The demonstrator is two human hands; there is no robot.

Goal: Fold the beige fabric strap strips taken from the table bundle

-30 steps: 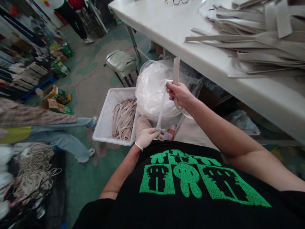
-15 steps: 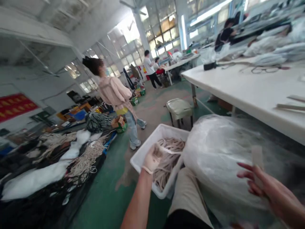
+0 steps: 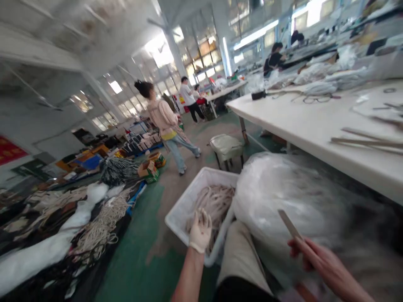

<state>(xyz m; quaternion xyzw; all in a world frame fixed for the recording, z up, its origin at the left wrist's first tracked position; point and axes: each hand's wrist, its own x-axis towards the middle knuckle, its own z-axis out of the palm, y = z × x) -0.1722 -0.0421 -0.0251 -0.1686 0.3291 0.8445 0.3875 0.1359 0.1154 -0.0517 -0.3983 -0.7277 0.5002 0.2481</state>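
My left hand (image 3: 200,230), in a pale glove, hovers palm up over a white plastic bin (image 3: 172,221). Its fingers are apart and slightly curled, and I see nothing in them. A heap of beige-grey straps (image 3: 217,200) lies inside the bin, just beyond this hand. On the right, my bare right hand (image 3: 310,251) is closed on a flat grey-brown strip (image 3: 289,223), which sticks up and to the left from the fingers. Behind that strip bulges a big clear plastic bag (image 3: 270,188), its contents unclear.
A white table (image 3: 283,115) to the right carries strips (image 3: 365,141), glasses and plastic bags. A padded stool (image 3: 226,144) stands beyond the bin. On the left floor lie rope bundles (image 3: 102,224) and cloth. A person in pink (image 3: 163,119) walks nearby; others are farther back.
A white strip that ran from my left hand across the bin no longer shows there. My right hand has moved left, and its strip now leans left. The person in pink is farther away.
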